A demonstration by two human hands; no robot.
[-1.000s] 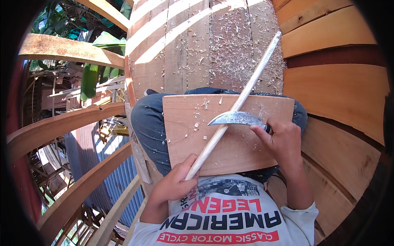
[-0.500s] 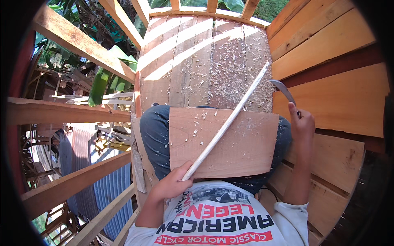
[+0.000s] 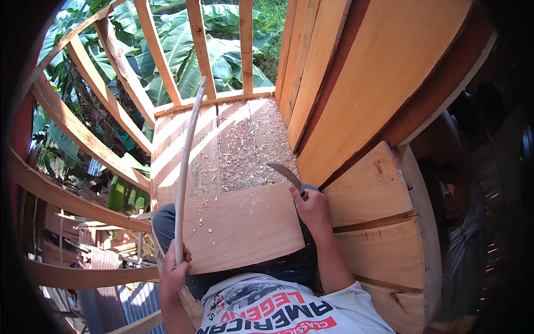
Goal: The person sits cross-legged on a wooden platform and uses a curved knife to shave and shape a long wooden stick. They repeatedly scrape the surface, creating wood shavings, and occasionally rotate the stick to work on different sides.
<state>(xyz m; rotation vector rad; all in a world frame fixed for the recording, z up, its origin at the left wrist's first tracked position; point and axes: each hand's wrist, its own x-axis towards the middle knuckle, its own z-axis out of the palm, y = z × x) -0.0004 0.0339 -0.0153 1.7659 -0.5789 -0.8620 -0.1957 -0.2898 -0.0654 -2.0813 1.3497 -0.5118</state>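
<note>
A long pale peeled stick (image 3: 186, 161) rises from my left hand (image 3: 175, 268), whose fingers wrap round its lower end. Its far tip reaches up in front of the wooden railing. My right hand (image 3: 312, 207) grips the dark handle of a knife with a curved blade (image 3: 285, 173); the blade points away and to the left, apart from the stick. Across my lap lies a flat wooden board (image 3: 250, 228), with a few small chips on its left part. My folded legs in dark trousers are mostly hidden beneath it.
Wood shavings (image 3: 239, 145) cover much of the plank floor (image 3: 167, 167) ahead. Slatted wooden railings (image 3: 94, 150) run along the left and far sides, with banana leaves (image 3: 183, 61) beyond. A plank wall (image 3: 389, 72) stands close on the right. Corrugated sheets (image 3: 111, 306) lie below left.
The stick has swung from leaning right across the board to nearly upright at the left, its far tip raised. The knife stays in my right hand. My view has shifted toward the right.
</note>
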